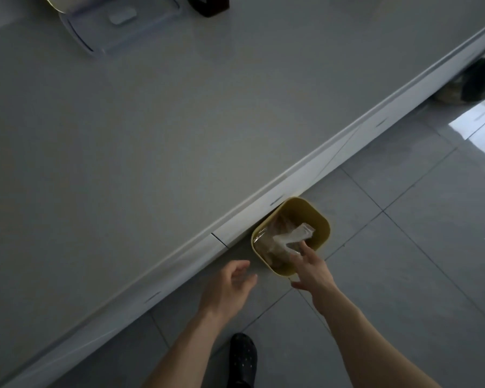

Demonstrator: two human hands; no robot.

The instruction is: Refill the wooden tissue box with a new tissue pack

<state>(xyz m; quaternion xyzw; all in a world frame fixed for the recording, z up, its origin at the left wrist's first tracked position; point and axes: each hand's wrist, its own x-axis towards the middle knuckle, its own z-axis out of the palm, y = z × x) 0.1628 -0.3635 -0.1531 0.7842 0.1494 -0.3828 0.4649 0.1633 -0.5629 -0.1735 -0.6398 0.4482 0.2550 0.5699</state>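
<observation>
A yellow waste bin [321, 217] stands on the tiled floor against the foot of the white counter. Inside it lies crumpled clear plastic wrap [290, 236] over brownish rubbish. My right hand [310, 268] hovers over the bin's near rim, fingers spread, fingertips next to the wrap and holding nothing. My left hand [230, 287] hangs to the left of the bin, fingers loosely curled and apart, empty. No wooden tissue box or tissue pack is in view.
The white counter top [151, 135] fills the upper left; a clear plastic tray [118, 26] and a dark object [209, 5] sit at its far edge. Counter edge [291, 175] runs diagonally. A black shoe [242, 359] is on the glossy floor tiles.
</observation>
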